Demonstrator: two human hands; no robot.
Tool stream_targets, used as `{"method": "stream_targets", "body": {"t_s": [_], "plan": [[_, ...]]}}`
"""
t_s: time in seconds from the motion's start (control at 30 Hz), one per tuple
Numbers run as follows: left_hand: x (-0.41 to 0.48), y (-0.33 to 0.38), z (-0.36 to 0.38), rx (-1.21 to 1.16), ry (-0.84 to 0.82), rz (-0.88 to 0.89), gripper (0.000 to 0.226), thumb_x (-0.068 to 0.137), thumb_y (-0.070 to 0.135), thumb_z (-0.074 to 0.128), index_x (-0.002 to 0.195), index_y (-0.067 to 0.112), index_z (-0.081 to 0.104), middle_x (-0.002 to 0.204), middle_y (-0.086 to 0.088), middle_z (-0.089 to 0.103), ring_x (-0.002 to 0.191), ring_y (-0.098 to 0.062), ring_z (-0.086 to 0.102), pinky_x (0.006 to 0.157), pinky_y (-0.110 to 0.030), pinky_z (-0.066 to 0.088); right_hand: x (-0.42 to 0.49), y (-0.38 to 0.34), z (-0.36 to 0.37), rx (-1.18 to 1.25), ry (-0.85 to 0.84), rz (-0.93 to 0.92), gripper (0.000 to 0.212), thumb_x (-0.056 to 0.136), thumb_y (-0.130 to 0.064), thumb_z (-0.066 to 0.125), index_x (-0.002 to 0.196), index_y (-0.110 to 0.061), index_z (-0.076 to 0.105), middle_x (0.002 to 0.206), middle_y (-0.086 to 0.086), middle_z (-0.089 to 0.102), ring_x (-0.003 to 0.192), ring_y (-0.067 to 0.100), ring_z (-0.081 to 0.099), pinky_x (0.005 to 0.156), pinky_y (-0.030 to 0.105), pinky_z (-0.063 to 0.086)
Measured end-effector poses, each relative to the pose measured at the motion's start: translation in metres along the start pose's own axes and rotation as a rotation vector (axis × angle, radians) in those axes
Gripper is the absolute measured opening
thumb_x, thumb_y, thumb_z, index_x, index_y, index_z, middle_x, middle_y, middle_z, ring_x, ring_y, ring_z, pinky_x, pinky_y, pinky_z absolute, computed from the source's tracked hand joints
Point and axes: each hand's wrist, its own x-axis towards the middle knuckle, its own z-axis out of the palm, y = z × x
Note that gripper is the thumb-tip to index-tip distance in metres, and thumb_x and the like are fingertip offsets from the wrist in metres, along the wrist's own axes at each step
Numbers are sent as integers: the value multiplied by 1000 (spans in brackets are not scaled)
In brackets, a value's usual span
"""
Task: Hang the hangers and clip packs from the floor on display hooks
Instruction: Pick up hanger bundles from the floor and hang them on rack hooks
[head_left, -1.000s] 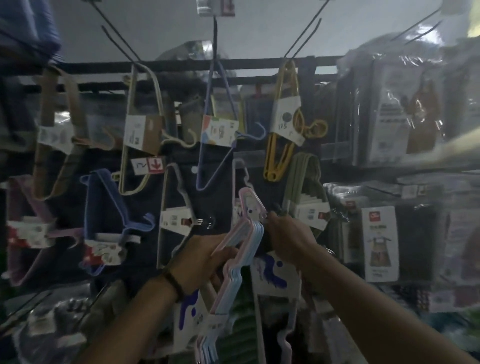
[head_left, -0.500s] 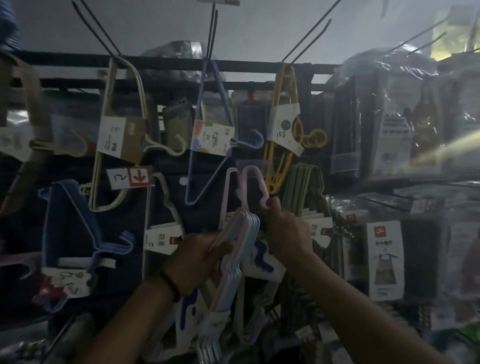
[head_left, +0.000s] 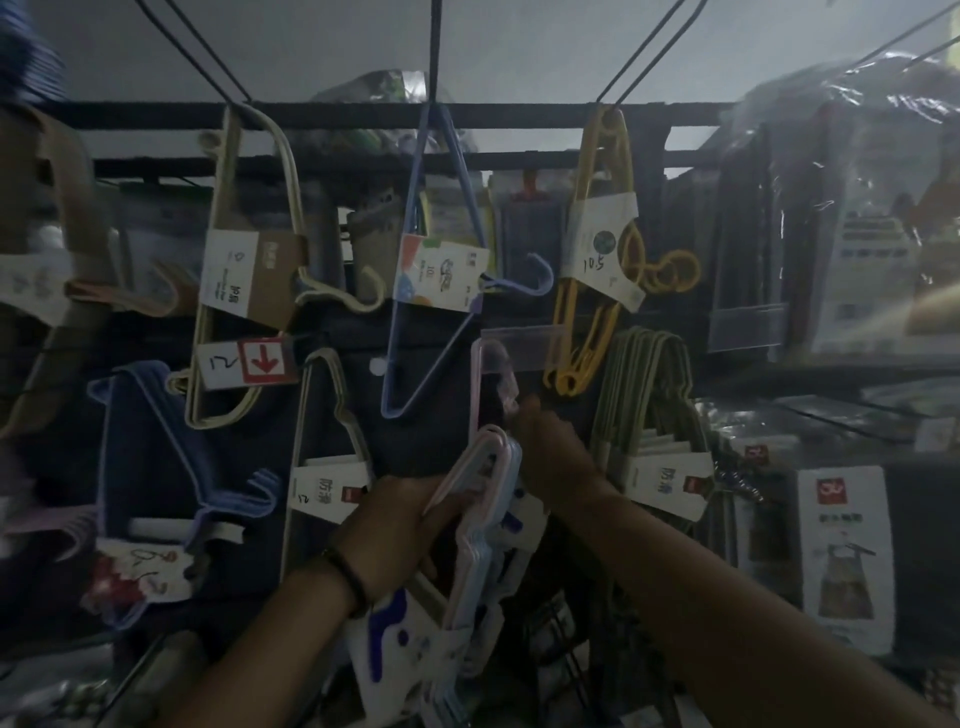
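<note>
Your left hand (head_left: 400, 525) gripping pastel pink-and-blue plastic hanger bundle (head_left: 488, 499), your right hand (head_left: 550, 452), grip unclear, olive-green hangers (head_left: 649, 374) close beside.

Four hanger packs hang in the upper row: tan pack (head_left: 62, 171), cream pack (head_left: 228, 270), blue pack (head_left: 441, 273), yellow pack (head_left: 602, 239). Lower down are at least five more: navy pack (head_left: 140, 571), white pack (head_left: 327, 491), pink pack (head_left: 475, 384), olive pack (head_left: 670, 480), pastel pack (head_left: 488, 499). Two hands show at lower centre, left hand (head_left: 400, 530) and right hand (head_left: 550, 452), and one arrow tag (head_left: 265, 360) at centre left.
</note>
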Motion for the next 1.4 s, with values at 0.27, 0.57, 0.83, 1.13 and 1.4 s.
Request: {"method": "stream_targets", "body": {"t_s": [0.27,0.57,0.83,1.13,1.4], "plan": [[-1,-15,-1,14,154,-92,31,106,38,49,80,37,66,71,7,74,59,-9,71,61,-25,58,26,2,16,-118,-103,-4,30,107,-14,49,136,-8,52,125,13,58,108,29,65,89,38,57],[9,-22,19,43,311,-120,23,106,40,45,98,31,65,74,9,70,71,-1,66,60,-17,49,-36,-16,-56,246,24,122,32,110,-45,32,107,-19,51,86,3,60,79,29,64,67,38,46],[30,1,31,-7,399,-171,38,103,60,34,101,34,61,76,5,70,71,-9,68,63,-32,53,-107,-38,-40,201,-136,-106,37,107,-53,36,139,-38,27,117,4,67,94,29,68,76,42,56],[2,7,77,-173,442,117,58,110,29,39,163,28,17,166,14,24,150,0,30,117,-16,33,-105,-7,-39,32,21,-99,42,106,-53,13,135,-30,34,85,3,70,69,25,68,67,47,58],[2,13,87,-4,379,280,80,109,11,39,160,47,-11,170,23,-5,156,2,6,120,-9,19,-100,4,-58,100,276,-147,49,106,-53,10,121,-25,46,82,-7,60,59,23,63,50,39,51]]}}
